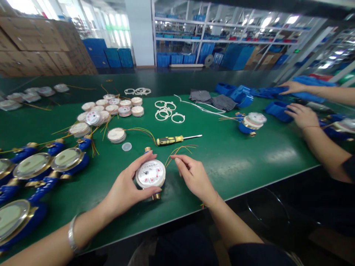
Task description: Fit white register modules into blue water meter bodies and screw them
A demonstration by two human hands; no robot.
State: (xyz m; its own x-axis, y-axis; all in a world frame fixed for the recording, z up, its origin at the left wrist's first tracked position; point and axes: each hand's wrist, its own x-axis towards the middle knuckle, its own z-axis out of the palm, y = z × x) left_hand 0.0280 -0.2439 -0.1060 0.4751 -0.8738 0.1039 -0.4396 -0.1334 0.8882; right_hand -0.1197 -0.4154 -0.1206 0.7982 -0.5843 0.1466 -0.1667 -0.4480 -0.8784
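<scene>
My left hand (133,181) is wrapped around a water meter (151,173) with a white dial, red pointers and brass pipe ends. Thin red and yellow wires (177,150) come out of the meter's right side. At those wires my right hand (194,177) has its thumb and index finger pinched together. Just behind lies a screwdriver (170,140) with a yellow and black handle. A round white-topped meter insert (116,135) and a small clear disc (127,146) are left of it.
Blue meter bodies (66,159) fill the left side. Several meter inserts (112,109) are grouped behind, beside white rings (161,114). Grey cloths (201,96) and another wired meter (252,122) lie to the right, where a co-worker's hands (303,116) handle blue parts (279,111).
</scene>
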